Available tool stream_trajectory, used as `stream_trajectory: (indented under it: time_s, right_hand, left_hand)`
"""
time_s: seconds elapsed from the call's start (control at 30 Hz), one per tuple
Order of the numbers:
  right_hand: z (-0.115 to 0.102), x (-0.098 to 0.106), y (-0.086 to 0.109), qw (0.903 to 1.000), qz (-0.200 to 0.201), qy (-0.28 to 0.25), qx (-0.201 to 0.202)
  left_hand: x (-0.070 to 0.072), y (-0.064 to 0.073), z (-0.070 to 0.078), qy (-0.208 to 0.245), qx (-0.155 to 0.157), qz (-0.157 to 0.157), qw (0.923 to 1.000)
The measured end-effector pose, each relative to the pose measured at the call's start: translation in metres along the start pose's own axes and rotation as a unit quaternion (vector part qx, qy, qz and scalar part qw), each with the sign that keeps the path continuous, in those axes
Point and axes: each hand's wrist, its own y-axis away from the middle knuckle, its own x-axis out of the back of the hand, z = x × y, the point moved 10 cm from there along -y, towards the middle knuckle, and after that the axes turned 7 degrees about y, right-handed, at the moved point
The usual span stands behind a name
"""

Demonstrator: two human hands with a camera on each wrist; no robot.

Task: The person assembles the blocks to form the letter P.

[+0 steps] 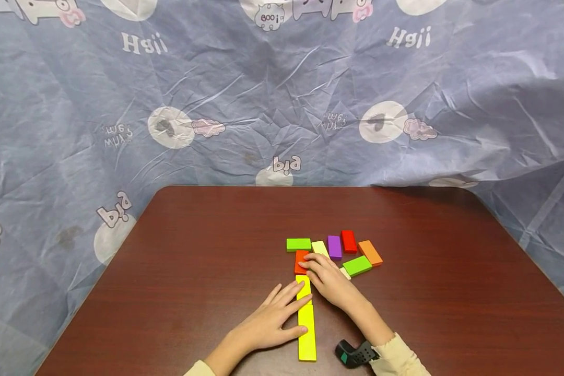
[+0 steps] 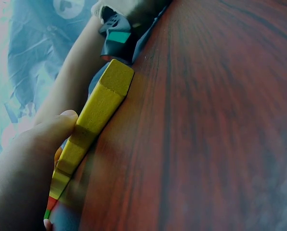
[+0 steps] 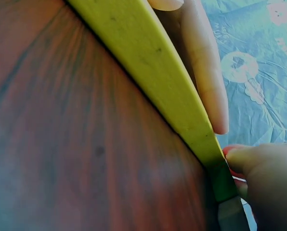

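Two yellow blocks lie end to end in a line running away from me. My left hand is spread over them, its fingertips on the farther one and its thumb on the nearer. At their far end lies an orange-red block, which my right hand holds with bent fingers and thumb along its right side. Across the top of the line sits a green block. In the right wrist view the yellow blocks show from the side, with left fingers against them.
Right of the line lie a pale yellow block, a purple block, a red block, an orange block and another green block. Another pale piece is partly hidden. A black wrist device is at the right sleeve.
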Motion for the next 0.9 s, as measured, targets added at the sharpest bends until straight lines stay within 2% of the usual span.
stream_trajectory:
  time_s: [0.37,0.7,0.9]
  right_hand:
    - [0.002,0.001,0.006,0.9997,0.000,-0.018,-0.013]
    - [0.002,-0.001,0.010,0.9995,-0.015,-0.021,-0.017]
    - [0.004,-0.001,0.008,0.9986,-0.033,-0.017,-0.037]
  left_hand:
    - [0.001,-0.002,0.002,0.001,0.000,-0.003,1.0000]
    - [-0.003,-0.001,0.000,0.008,0.003,-0.009,0.9999]
    - [-0.003,-0.001,0.000,0.012,0.006,-0.003,0.9999]
